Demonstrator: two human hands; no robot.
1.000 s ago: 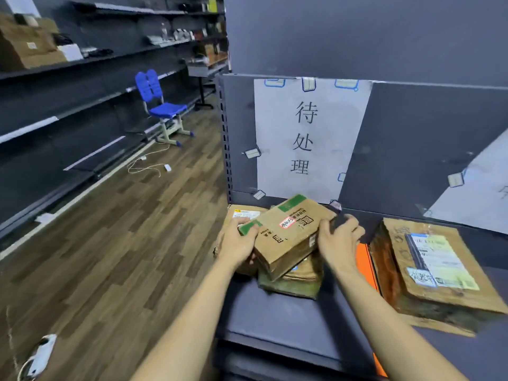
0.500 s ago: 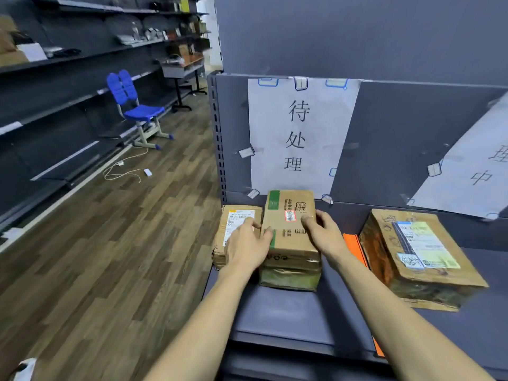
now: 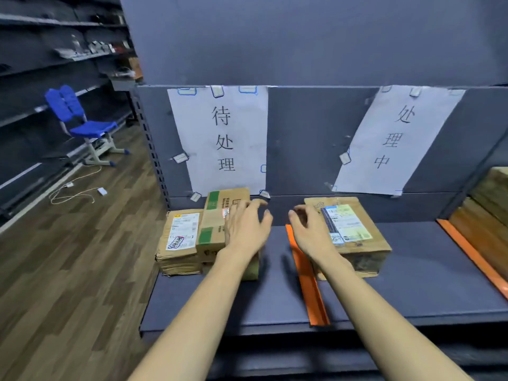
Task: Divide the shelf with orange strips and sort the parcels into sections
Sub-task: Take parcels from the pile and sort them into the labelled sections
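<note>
Both hands have let go of the box with green tape point(image 3: 220, 224), which half a second ago they held from two sides; now it rests on the left section of the shelf point(image 3: 412, 292), on top of another parcel whose edge shows under it. The left hand point(image 3: 246, 229) is above the right part of this box with fingers spread and relaxed, holding nothing; I cannot tell if it touches the box. The right hand point(image 3: 310, 229) is in the air over the first orange strip point(image 3: 313, 292), fingers loosely bent, also holding nothing. Two orange strips are visible: the first runs from the back of the shelf to its front edge, the second orange strip point(image 3: 472, 257) lies further right. Left of the first strip there is also a stack of flat parcels point(image 3: 180, 240) with a white label, touching the box. Between the two strips lies one brown parcel point(image 3: 354, 232) with a printed label, just beside the first strip. Beyond the second strip more cardboard boxes point(image 3: 492, 210) are partly seen. Two paper signs hang on the back wall, the left sign point(image 3: 220, 138) and the right sign point(image 3: 393, 141). One blue chair point(image 3: 82, 122) stands on the floor at left.
</note>
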